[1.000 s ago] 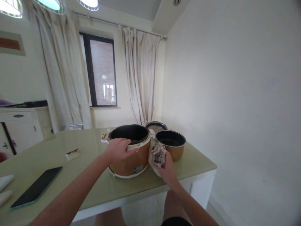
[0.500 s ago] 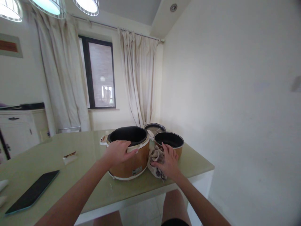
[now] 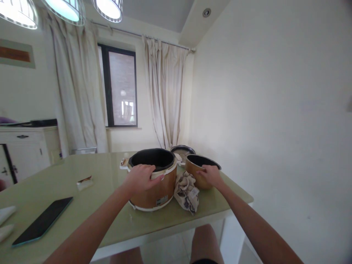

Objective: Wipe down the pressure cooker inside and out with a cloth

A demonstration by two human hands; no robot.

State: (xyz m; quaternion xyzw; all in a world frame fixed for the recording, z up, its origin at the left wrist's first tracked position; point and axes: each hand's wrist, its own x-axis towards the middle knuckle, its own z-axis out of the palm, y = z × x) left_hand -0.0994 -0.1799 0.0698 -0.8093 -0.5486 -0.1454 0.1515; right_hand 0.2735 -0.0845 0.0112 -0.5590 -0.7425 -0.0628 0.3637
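Dark phone (image 3: pixel 42 221) on green table (image 3: pixel 90 205), small wrapper (image 3: pixel 84 182), white sideboard (image 3: pixel 27 145), curtained window (image 3: pixel 119 90)

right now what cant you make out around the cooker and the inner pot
Head view only:
- Inner pot: its near rim is under the right hand; whether the fingers clamp it or just rest there is unclear.
- Cooker: the left hand covers part of its rim; the front label is too small to read.
- Lid: mostly hidden behind both pots.
- Cloth: folds hide its underside.
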